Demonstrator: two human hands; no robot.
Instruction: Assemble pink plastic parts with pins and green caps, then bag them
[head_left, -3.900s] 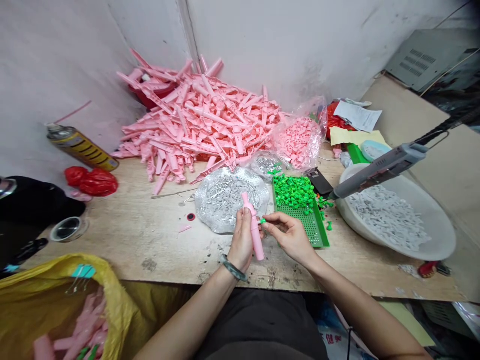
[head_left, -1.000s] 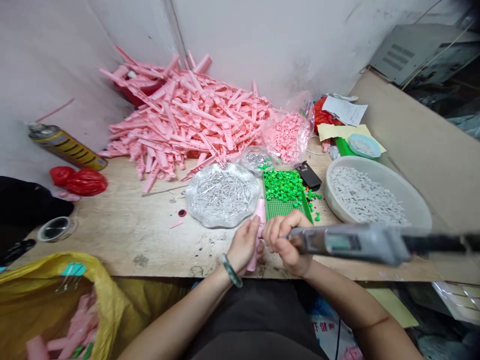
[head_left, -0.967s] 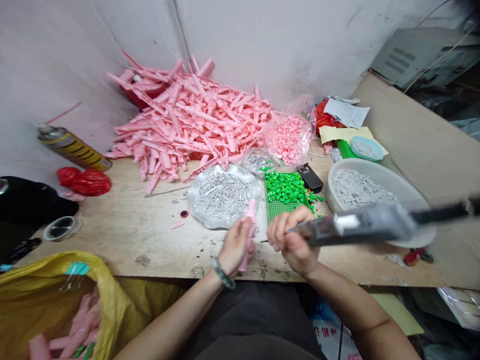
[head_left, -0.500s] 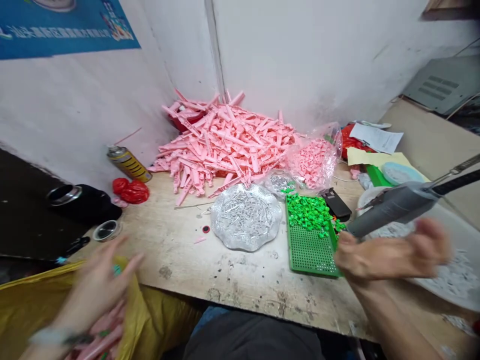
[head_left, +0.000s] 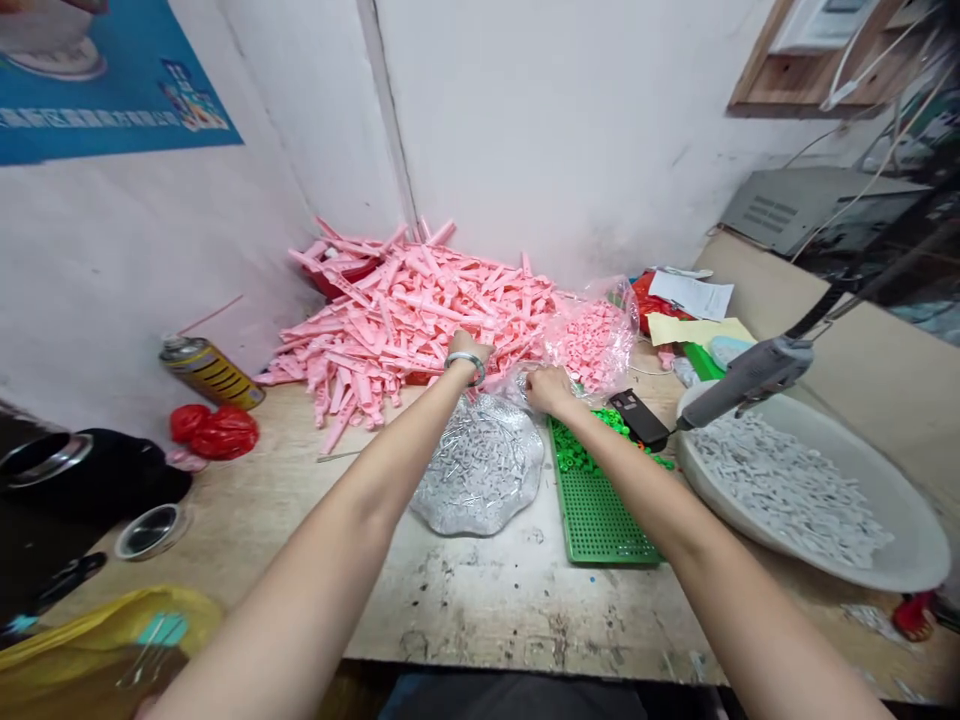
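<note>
My left hand [head_left: 470, 347] reaches into the front of a big heap of pink plastic parts [head_left: 409, 305], a bangle on its wrist; its fingers are hidden from view. My right hand [head_left: 547, 388] is closed, its fingers curled down at a small clear bag [head_left: 514, 384] of tiny metal pieces. Whatever those fingers grip is hidden. Just below both hands lies a silvery scalloped plate [head_left: 469, 522] with small pale parts and metal pins. Under my right forearm sits a green perforated basket [head_left: 606, 520] with bright green small pieces [head_left: 576, 458].
A grey electric screwdriver [head_left: 742, 382] hangs over a white basin [head_left: 919, 545] of pale parts at right. A clear bag of small pink pieces [head_left: 592, 345] and a black box [head_left: 640, 418] lie behind the basket. At left are a spray can [head_left: 210, 372] and yellow bag [head_left: 180, 600].
My left hand has gone from the yellow bag to the pink heap. My right hand has left the screwdriver's side and reached forward to the small clear bag. The view has shifted rightward.
</note>
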